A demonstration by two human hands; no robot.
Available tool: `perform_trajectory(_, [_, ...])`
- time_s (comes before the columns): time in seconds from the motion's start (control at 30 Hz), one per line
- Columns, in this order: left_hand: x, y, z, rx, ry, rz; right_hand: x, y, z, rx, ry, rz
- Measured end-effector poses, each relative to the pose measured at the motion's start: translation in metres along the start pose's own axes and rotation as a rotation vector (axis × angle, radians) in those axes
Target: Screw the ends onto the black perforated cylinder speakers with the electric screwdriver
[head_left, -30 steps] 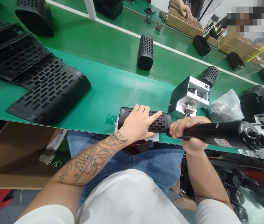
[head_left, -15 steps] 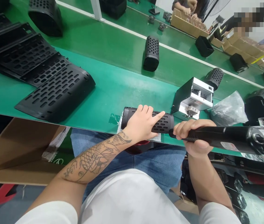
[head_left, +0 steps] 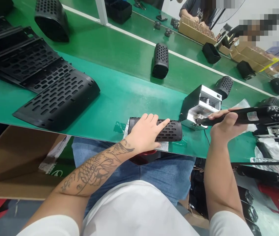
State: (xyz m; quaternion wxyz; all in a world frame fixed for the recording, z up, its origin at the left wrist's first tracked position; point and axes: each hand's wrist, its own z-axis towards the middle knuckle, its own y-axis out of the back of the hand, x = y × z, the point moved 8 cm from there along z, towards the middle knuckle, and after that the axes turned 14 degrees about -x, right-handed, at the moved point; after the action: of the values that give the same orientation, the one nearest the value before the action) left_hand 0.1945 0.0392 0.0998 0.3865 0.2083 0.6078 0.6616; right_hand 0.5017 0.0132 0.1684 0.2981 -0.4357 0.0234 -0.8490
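Observation:
My left hand [head_left: 146,133] grips a black perforated speaker housing [head_left: 173,131] across its top, fingers over the far side and thumb near the front. The housing lies on its side on a bubble-wrap pad [head_left: 163,146] at the bench's near edge. My right hand [head_left: 225,127] is closed around a black electric screwdriver [head_left: 241,116], held almost level. The driver's tip points left and reaches the front pick-up block of a black and white screw feeder [head_left: 203,108]; contact cannot be made out.
Black perforated panels [head_left: 60,98] lie stacked at left. Further housings stand along the conveyor [head_left: 129,55], one behind the pad [head_left: 160,61]. A plastic bag [head_left: 244,104] is behind my right hand. An open carton [head_left: 9,160] sits below the bench. Other people work across the line.
My right hand has lifted the screwdriver away from the housing's right end and up to the screw feeder. My left hand stays on the housing.

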Motion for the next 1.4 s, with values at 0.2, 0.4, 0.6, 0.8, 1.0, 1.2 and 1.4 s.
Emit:
perform_trajectory(0.2, [0.027,0.006,-0.012,0.0,-0.006,-0.016,0.044,0.0,-0.019,0.073,-0.144,0.05])
perform_trajectory(0.4, [0.029,0.004,-0.013,0.027,0.039,-0.047,0.066,-0.004,-0.012,-0.025,0.057,0.024])
perform_trajectory(0.6, [0.03,0.001,-0.013,-0.012,0.019,-0.056,0.002,0.009,0.016,-0.056,0.053,-0.004])
perform_trajectory(0.8, [0.03,0.003,-0.013,-0.016,0.027,-0.054,0.006,0.008,0.006,0.018,0.004,-0.01])
perform_trajectory(1.0, [0.027,0.004,-0.013,0.01,0.03,-0.062,0.075,-0.003,-0.027,0.188,-0.15,0.201])
perform_trajectory(1.2, [0.026,0.003,-0.014,-0.004,0.028,-0.06,0.124,-0.049,-0.105,0.562,-0.217,0.418])
perform_trajectory(1.4, [0.023,0.005,-0.014,-0.004,0.026,-0.071,0.115,-0.08,-0.136,0.606,-0.256,0.501])
